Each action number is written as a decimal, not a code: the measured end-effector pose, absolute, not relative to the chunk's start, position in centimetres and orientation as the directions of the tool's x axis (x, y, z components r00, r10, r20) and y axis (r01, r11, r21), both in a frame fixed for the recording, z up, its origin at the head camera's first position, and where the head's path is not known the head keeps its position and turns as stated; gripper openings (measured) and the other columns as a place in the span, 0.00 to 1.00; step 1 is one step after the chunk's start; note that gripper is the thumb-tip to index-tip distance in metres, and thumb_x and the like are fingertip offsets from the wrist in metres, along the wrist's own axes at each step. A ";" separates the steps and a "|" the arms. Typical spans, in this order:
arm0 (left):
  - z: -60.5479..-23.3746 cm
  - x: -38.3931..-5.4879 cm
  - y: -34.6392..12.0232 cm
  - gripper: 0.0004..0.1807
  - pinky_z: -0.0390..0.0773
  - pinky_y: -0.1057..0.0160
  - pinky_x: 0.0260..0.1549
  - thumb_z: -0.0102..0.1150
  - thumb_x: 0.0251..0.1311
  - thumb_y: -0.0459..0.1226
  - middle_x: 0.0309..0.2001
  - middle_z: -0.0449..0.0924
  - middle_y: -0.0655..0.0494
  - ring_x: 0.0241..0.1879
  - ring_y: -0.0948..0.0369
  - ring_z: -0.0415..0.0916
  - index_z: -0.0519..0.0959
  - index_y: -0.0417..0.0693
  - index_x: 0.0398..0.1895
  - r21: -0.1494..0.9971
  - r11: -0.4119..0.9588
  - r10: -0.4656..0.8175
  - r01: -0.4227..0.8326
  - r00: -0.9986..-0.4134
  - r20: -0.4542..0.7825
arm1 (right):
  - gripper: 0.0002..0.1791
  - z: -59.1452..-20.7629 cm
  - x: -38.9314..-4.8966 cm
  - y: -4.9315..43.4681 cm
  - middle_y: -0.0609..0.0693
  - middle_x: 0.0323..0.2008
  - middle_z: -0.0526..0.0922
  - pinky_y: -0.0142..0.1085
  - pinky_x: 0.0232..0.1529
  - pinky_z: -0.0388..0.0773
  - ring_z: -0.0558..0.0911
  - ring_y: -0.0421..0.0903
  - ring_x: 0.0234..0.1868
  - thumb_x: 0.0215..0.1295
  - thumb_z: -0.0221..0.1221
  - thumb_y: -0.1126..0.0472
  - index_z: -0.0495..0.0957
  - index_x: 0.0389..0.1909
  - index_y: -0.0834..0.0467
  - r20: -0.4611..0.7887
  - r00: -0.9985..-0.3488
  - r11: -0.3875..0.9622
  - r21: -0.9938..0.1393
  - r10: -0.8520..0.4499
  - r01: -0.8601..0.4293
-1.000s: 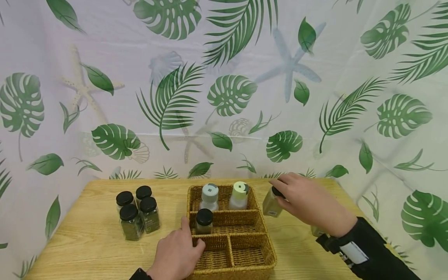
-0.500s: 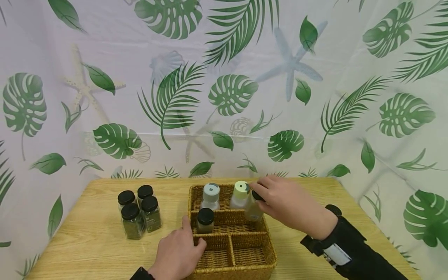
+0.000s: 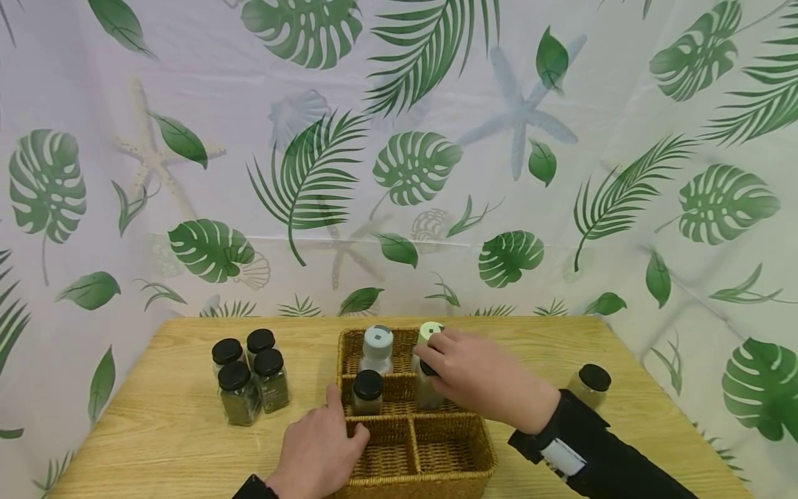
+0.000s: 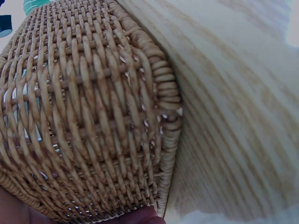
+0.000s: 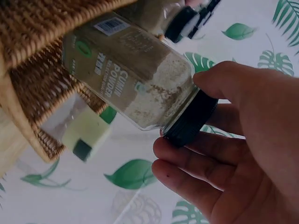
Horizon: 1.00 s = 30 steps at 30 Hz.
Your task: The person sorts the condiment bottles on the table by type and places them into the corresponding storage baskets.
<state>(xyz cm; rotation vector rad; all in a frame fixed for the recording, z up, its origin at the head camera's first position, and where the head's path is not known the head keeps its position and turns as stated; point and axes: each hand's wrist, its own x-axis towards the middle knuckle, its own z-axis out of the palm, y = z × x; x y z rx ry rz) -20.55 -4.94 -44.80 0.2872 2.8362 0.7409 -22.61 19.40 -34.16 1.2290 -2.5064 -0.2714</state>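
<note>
My right hand (image 3: 486, 378) pinches the black cap of a clear jar labelled cumin powder (image 5: 135, 74), holding tan powder. In the head view, that jar is in the right part of the wicker basket's (image 3: 414, 485) middle compartment; whether it touches the bottom is hidden. My left hand (image 3: 314, 447) grips the basket's left wall, thumb over the rim. Another black-capped jar (image 3: 366, 395) stands at the left of that compartment. Behind stand a bottle with a pale blue-grey cap (image 3: 377, 350) and one with a yellow-green cap (image 3: 430, 331), partly covered by my right hand.
Several black-capped jars (image 3: 249, 381) stand grouped on the wooden table (image 3: 149, 430) at left. A single black-capped jar (image 3: 589, 388) stands at right, beside my right sleeve. A leaf-patterned cloth (image 3: 399, 229) hangs behind the table.
My right hand has carried the cumin powder jar left from beside the basket, over its right rim, into the middle compartment. The left hand stays on the basket.
</note>
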 end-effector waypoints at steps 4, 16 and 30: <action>-44.8 -20.5 -4.9 0.46 0.69 0.54 0.15 0.50 0.63 0.55 0.20 0.74 0.54 0.18 0.57 0.69 0.50 0.31 0.71 0.502 0.855 0.236 0.134 -0.961 -0.146 | 0.19 -35.0 -22.7 18.8 0.49 0.37 0.79 0.36 0.34 0.80 0.75 0.43 0.35 0.60 0.64 0.54 0.79 0.50 0.57 0.176 -0.570 0.595 0.306 -0.802 -0.743; -44.7 -20.5 -5.1 0.46 0.69 0.55 0.16 0.50 0.64 0.56 0.22 0.75 0.53 0.18 0.57 0.69 0.50 0.31 0.72 0.509 0.850 0.250 0.136 -0.955 -0.161 | 0.16 -37.0 -23.2 17.5 0.47 0.34 0.76 0.32 0.32 0.78 0.72 0.41 0.34 0.60 0.64 0.50 0.80 0.46 0.54 0.135 -0.574 0.585 0.308 -0.808 -0.751; -44.9 -20.7 -5.1 0.47 0.70 0.55 0.14 0.50 0.63 0.56 0.17 0.73 0.54 0.16 0.57 0.68 0.49 0.31 0.72 0.507 0.853 0.244 0.127 -0.954 -0.173 | 0.17 -38.1 -23.6 17.0 0.48 0.33 0.76 0.34 0.32 0.77 0.71 0.42 0.33 0.60 0.64 0.50 0.80 0.46 0.55 0.116 -0.596 0.599 0.311 -0.794 -0.738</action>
